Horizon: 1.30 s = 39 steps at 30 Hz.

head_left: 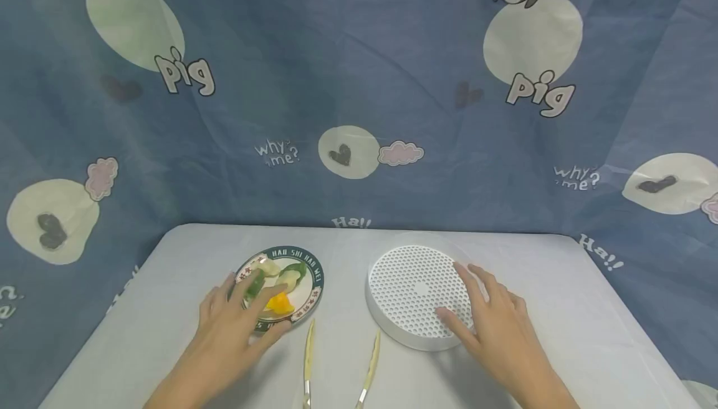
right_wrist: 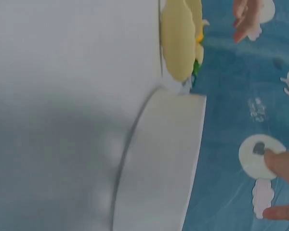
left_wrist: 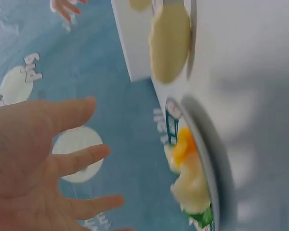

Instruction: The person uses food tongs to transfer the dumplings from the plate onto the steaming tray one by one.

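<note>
- Head view: a patterned plate (head_left: 315, 275) of colourful dumpling-like food (head_left: 279, 303) is set at the left of the worktop (head_left: 589, 334), a white perforated round tray (head_left: 404, 290) at the right, each apparently placed within one hand's reach.
- The left hand (head_left: 230, 328) is held above the plate, the right hand (head_left: 496, 322) above the tray's right side; on both, the fingers are spread and nothing is gripped.
- Yellow-tipped tongs (head_left: 309, 353) are laid between, tips pointing away, presumably so the handles are kept near the person.

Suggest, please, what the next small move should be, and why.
I'd probably lower the right hand toward what look like tongs: they lie untouched near the plate of food and the perforated tray, and neither that hand nor the left hand appears to hold anything.
</note>
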Tool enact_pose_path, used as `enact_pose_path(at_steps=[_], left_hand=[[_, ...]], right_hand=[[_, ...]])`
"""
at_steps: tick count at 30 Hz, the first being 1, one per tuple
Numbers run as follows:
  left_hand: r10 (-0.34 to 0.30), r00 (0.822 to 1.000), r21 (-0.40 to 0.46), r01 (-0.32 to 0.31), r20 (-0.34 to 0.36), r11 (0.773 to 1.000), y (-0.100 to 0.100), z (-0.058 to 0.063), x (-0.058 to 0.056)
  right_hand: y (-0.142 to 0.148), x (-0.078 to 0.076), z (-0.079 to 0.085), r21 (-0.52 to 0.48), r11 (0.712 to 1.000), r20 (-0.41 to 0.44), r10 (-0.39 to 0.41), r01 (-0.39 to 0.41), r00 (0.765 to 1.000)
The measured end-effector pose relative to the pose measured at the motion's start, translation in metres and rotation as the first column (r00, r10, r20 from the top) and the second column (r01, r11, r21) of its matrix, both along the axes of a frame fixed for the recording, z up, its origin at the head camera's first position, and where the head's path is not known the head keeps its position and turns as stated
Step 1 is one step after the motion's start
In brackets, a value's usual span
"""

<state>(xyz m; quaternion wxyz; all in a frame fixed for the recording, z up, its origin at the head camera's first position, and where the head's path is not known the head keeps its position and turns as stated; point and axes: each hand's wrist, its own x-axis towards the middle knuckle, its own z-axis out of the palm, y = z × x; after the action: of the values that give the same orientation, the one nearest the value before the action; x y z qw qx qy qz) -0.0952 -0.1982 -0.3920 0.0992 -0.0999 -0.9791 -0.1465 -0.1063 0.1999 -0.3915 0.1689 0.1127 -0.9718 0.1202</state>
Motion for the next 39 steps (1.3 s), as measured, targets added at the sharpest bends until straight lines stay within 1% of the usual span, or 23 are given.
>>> enact_pose_path(at_steps=[2, 3, 5, 6, 7, 8, 9, 10, 11, 13, 15, 17, 20, 22, 24, 26, 28, 31, 33, 34, 35, 37, 39], left_hand=[[-0.015, 0.999, 0.050, 0.013, 0.045, 0.999, 0.005, 0.001, 0.004], [-0.028, 0.996, 0.095, 0.020, 0.084, 0.995, 0.007, 0.001, 0.006], [-0.086, 0.981, 0.208, 0.049, 0.175, 0.977, 0.011, 0.001, 0.010], [-0.126, 0.967, 0.265, 0.065, 0.220, 0.962, 0.013, 0.001, 0.011], [-0.166, 0.949, 0.322, 0.074, 0.269, 0.944, 0.014, 0.000, 0.013], [-0.212, 0.929, 0.374, 0.089, 0.303, 0.923, 0.015, -0.001, 0.014], [-0.259, 0.905, 0.419, 0.101, 0.338, 0.902, 0.016, -0.002, 0.014], [-0.303, 0.883, 0.453, 0.119, 0.359, 0.884, 0.017, -0.004, 0.015], [-0.330, 0.865, 0.477, 0.123, 0.379, 0.870, 0.018, -0.006, 0.016], [-0.358, 0.837, 0.503, 0.117, 0.414, 0.856, 0.020, -0.010, 0.018], [-0.354, 0.823, 0.504, 0.097, 0.443, 0.858, 0.021, -0.014, 0.020], [-0.339, 0.827, 0.488, 0.091, 0.448, 0.868, 0.023, -0.018, 0.021], [-0.326, 0.839, 0.459, 0.105, 0.435, 0.882, 0.024, -0.024, 0.022], [-0.330, 0.844, 0.453, 0.119, 0.423, 0.884, 0.025, -0.027, 0.022], [-0.329, 0.848, 0.447, 0.125, 0.415, 0.886, 0.025, -0.028, 0.023], [-0.307, 0.851, 0.430, 0.107, 0.427, 0.896, 0.025, -0.028, 0.025], [-0.272, 0.858, 0.405, 0.083, 0.435, 0.911, 0.023, -0.026, 0.026], [-0.211, 0.868, 0.365, 0.037, 0.450, 0.930, 0.021, -0.025, 0.027], [-0.169, 0.875, 0.338, 0.007, 0.453, 0.941, 0.021, -0.025, 0.027], [-0.142, 0.876, 0.324, -0.017, 0.461, 0.946, 0.021, -0.025, 0.027], [-0.117, 0.876, 0.310, -0.039, 0.468, 0.950, 0.021, -0.025, 0.027], [-0.062, 0.871, 0.285, -0.091, 0.487, 0.954, 0.022, -0.026, 0.026], [-0.023, 0.867, 0.275, -0.133, 0.498, 0.952, 0.022, -0.027, 0.025]], right_hand=[[-0.005, 0.004, 0.001, -0.022, 1.000, -0.024, 0.008, -0.008, 1.000], [-0.007, 0.005, 0.002, -0.033, 0.999, -0.030, 0.012, -0.013, 0.999], [-0.012, 0.010, 0.004, -0.034, 0.999, -0.037, 0.021, -0.022, 0.999], [-0.015, 0.012, 0.005, -0.028, 0.999, -0.037, 0.025, -0.026, 0.999], [-0.017, 0.014, 0.006, -0.025, 0.999, -0.038, 0.032, -0.033, 0.999], [-0.020, 0.016, 0.007, -0.022, 0.999, -0.031, 0.036, -0.037, 0.999], [-0.022, 0.018, 0.008, -0.016, 0.999, -0.017, 0.041, -0.042, 0.999], [-0.024, 0.020, 0.008, -0.017, 0.999, 0.001, 0.049, -0.049, 0.999], [-0.027, 0.022, 0.008, -0.021, 0.998, 0.027, 0.058, -0.058, 0.998], [-0.032, 0.026, 0.006, -0.043, 0.995, 0.088, 0.092, -0.088, 0.992], [-0.037, 0.029, 0.002, -0.070, 0.988, 0.157, 0.149, -0.139, 0.976], [-0.044, 0.031, -0.003, -0.109, 0.973, 0.243, 0.226, -0.205, 0.943], [-0.054, 0.033, -0.011, -0.160, 0.946, 0.366, 0.323, -0.283, 0.873], [-0.061, 0.034, -0.014, -0.184, 0.936, 0.450, 0.351, -0.299, 0.821], [-0.068, 0.036, -0.018, -0.184, 0.937, 0.500, 0.350, -0.297, 0.792], [-0.074, 0.038, -0.022, -0.170, 0.940, 0.519, 0.341, -0.296, 0.784], [-0.079, 0.041, -0.026, -0.159, 0.943, 0.533, 0.332, -0.294, 0.778], [-0.086, 0.045, -0.032, -0.128, 0.943, 0.530, 0.326, -0.307, 0.783], [-0.090, 0.047, -0.036, -0.115, 0.945, 0.553, 0.317, -0.306, 0.771], [-0.092, 0.048, -0.038, -0.103, 0.947, 0.566, 0.308, -0.305, 0.765], [-0.094, 0.049, -0.040, -0.095, 0.946, 0.566, 0.307, -0.310, 0.765], [-0.098, 0.052, -0.043, -0.080, 0.945, 0.564, 0.305, -0.317, 0.767], [-0.101, 0.054, -0.045, -0.063, 0.944, 0.555, 0.302, -0.323, 0.775]])
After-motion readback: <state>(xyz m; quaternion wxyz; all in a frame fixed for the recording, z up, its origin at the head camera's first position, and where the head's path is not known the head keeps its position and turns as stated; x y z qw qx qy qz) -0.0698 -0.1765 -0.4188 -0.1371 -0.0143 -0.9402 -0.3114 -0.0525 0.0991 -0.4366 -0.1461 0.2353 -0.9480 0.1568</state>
